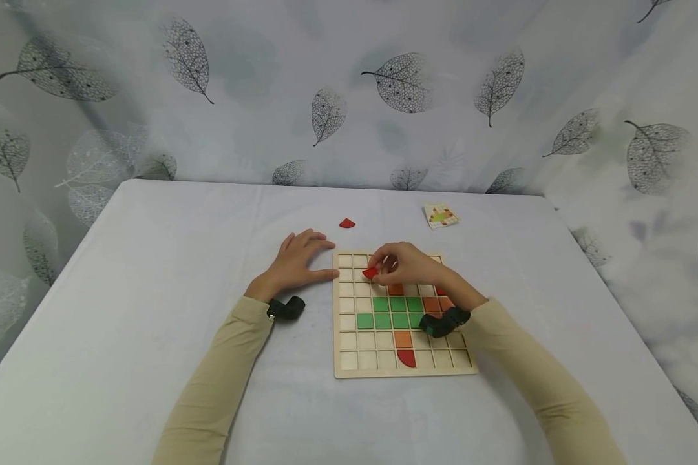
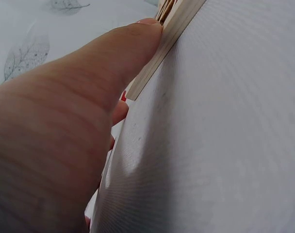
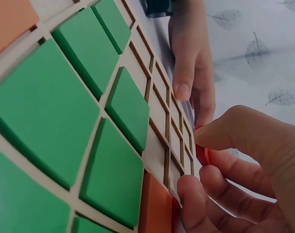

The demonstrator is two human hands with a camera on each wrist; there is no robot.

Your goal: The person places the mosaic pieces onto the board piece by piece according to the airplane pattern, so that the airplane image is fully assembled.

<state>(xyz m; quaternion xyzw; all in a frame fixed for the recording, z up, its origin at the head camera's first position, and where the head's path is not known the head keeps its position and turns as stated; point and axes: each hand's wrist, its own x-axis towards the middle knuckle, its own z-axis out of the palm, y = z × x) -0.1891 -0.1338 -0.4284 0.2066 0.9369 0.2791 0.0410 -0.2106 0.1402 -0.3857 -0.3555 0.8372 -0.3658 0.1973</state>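
My right hand pinches a red quarter-circle piece between thumb and fingers, over the upper left part of a wooden grid board. In the right wrist view that red piece shows edge-on between the fingertips. On the left, my left hand lies spread, its thumb at the board's side edge. Green square tiles fill several cells in the board's middle. An orange tile sits below them, with a red quarter-circle piece under it. My right hand and wrist hide part of the board.
A loose red quarter-circle piece lies on the white tablecloth beyond the board. Farther right, a small pattern card lies near the back. A leaf-print curtain hangs behind the table.
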